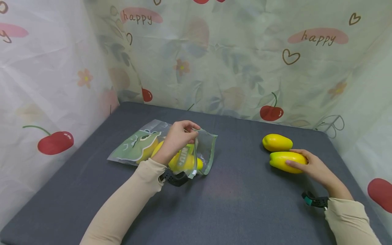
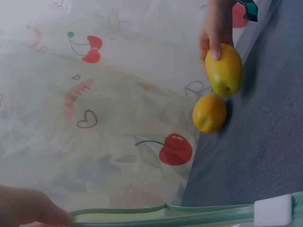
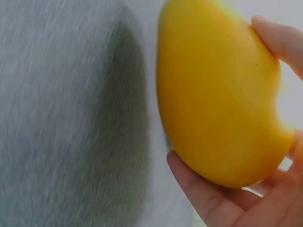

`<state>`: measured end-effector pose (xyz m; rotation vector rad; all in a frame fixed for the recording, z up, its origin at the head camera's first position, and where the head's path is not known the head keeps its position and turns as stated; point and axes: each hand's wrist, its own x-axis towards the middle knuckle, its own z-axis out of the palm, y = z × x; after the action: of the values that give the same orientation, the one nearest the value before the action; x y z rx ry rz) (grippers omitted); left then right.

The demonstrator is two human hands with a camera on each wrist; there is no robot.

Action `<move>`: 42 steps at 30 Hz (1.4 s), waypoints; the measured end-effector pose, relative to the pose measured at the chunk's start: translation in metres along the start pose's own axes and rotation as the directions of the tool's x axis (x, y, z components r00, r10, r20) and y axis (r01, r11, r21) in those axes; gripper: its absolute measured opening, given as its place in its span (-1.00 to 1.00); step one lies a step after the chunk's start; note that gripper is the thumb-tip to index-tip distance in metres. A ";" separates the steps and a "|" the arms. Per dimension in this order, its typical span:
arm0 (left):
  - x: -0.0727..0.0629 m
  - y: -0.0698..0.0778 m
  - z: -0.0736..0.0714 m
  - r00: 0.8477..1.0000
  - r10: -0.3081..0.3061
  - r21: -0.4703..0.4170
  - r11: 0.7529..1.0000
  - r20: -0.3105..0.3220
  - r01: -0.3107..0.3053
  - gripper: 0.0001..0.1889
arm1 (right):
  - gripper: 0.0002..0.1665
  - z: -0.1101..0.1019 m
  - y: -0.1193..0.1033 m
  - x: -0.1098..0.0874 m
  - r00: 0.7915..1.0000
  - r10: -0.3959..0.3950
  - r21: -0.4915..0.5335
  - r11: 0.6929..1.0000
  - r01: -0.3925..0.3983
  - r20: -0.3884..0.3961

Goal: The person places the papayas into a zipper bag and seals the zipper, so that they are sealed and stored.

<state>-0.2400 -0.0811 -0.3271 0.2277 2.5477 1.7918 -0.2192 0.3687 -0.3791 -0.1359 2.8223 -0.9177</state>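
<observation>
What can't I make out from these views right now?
Count of fruit inside the bag, head view: the left hand and bag's print cover some.
Part of the right hand, head view: hidden behind the held yellow fruit.
Bag's lower part, left wrist view: cut off by bottom edge.
Held fruit's upper end, right wrist view: cut off by top edge.

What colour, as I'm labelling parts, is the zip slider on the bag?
The zip slider is white, showing best in the left wrist view.
</observation>
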 end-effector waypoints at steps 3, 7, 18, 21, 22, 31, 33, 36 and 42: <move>0.000 0.000 0.000 1.000 0.002 -0.006 1.000 0.004 -0.002 -0.78 | -0.06 0.001 -0.011 -0.001 0.999 0.013 0.002 1.000 -0.013 -0.032; 0.000 0.000 0.000 1.000 0.000 -0.004 1.000 0.006 0.000 -0.75 | -0.04 0.004 -0.027 -0.001 0.997 0.014 0.009 1.000 -0.013 -0.074; 0.000 0.000 0.000 1.000 0.001 0.017 1.000 -0.006 -0.001 -0.77 | -0.12 0.017 -0.074 -0.006 0.971 -0.077 0.057 0.994 0.092 -0.228; 0.000 0.001 0.000 1.000 -0.001 0.025 1.000 -0.009 0.001 -0.78 | -0.16 0.022 -0.086 -0.007 0.965 -0.097 0.074 0.990 0.118 -0.245; 0.000 0.001 0.000 1.000 -0.002 0.026 1.000 -0.010 0.002 -0.78 | -0.16 0.023 -0.089 -0.007 0.963 -0.101 0.081 0.989 0.124 -0.248; 0.001 0.002 0.000 1.000 -0.017 0.018 1.000 -0.005 0.017 -0.78 | -0.20 0.035 -0.118 -0.009 0.950 -0.146 0.111 0.977 0.182 -0.276; 0.001 0.002 0.000 1.000 -0.017 0.017 1.000 -0.004 0.017 -0.79 | -0.20 0.039 -0.123 -0.008 0.949 -0.154 0.132 0.972 0.195 -0.274; 0.001 0.002 0.000 1.000 -0.020 0.014 1.000 -0.001 0.020 -0.80 | -0.18 0.046 -0.131 -0.006 0.951 -0.167 0.167 0.962 0.215 -0.259; 0.001 0.001 0.001 1.000 -0.018 0.001 1.000 0.002 0.018 -0.81 | -0.17 0.062 -0.147 0.001 0.949 -0.210 0.192 0.947 0.258 -0.236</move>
<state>-0.2409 -0.0800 -0.3262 0.2065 2.5407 1.7836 -0.2031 0.2147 -0.3417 -0.3742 2.9133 -1.3681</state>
